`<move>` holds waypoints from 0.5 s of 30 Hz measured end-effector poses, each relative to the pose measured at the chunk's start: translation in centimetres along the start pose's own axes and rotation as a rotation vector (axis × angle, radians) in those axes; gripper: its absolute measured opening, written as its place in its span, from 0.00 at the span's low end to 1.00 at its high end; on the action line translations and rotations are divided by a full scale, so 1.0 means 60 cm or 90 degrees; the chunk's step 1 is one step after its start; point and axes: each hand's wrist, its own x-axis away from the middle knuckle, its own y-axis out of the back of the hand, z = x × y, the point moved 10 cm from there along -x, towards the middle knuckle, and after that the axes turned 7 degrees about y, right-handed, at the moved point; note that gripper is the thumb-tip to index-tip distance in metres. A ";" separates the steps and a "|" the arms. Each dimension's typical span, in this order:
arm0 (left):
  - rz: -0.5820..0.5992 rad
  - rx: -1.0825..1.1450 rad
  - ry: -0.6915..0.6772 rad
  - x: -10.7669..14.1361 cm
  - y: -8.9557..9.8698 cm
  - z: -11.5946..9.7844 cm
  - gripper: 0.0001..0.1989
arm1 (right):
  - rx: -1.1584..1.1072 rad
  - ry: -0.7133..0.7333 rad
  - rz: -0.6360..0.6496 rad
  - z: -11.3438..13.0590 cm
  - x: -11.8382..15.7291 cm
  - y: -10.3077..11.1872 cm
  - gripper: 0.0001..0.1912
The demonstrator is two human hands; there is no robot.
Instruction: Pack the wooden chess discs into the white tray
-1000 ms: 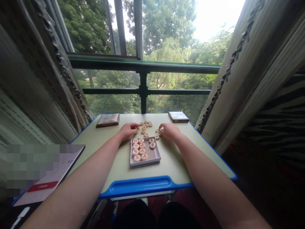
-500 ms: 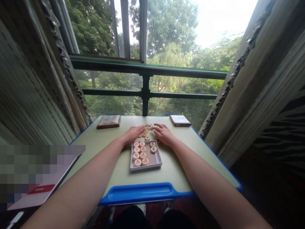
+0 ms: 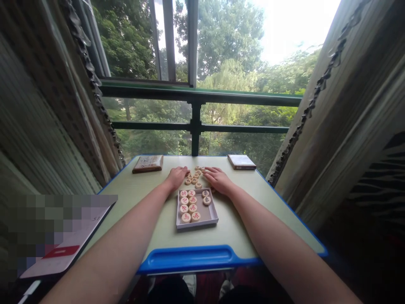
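Note:
My left hand [image 3: 177, 177] is at the left edge of a loose group of round wooden Chinese chess pieces [image 3: 195, 180]. Its fingers are bent together against a piece [image 3: 189, 174] at the fingertips; the thumb is hidden. On the group's right side my right hand [image 3: 218, 179] lies palm down, fingers stretched out, the tips by the far pieces. A shallow white box [image 3: 206, 213] sits nearer to me. Red-marked pieces [image 3: 193, 208] fill two columns on its left, and two dark-marked pieces [image 3: 206, 197] are at its far right corner.
The pale green table [image 3: 158, 228] has a blue rim with a pen groove [image 3: 193, 254] at the front. A brown flat box [image 3: 148, 164] stands far left, a white-topped one [image 3: 241, 162] far right. A laptop [image 3: 72, 240] is at left; curtains and a railed window surround the table.
My left hand has drawn slightly left and its fingers have bent in. My right hand's fingers lie lower over the pieces. The view has shifted a little; the box's pieces look unchanged.

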 end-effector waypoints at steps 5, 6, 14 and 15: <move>0.039 0.054 0.019 -0.001 -0.007 0.006 0.31 | 0.009 -0.018 0.017 0.007 0.002 0.000 0.25; 0.041 0.074 0.021 -0.001 -0.007 0.006 0.31 | 0.007 -0.021 0.019 0.006 0.002 0.000 0.25; 0.051 -0.027 -0.037 0.003 -0.007 -0.018 0.19 | -0.046 -0.019 -0.029 -0.004 0.003 0.006 0.23; 0.058 -0.049 -0.048 0.003 -0.010 -0.020 0.19 | -0.045 -0.021 -0.031 -0.005 0.004 0.007 0.22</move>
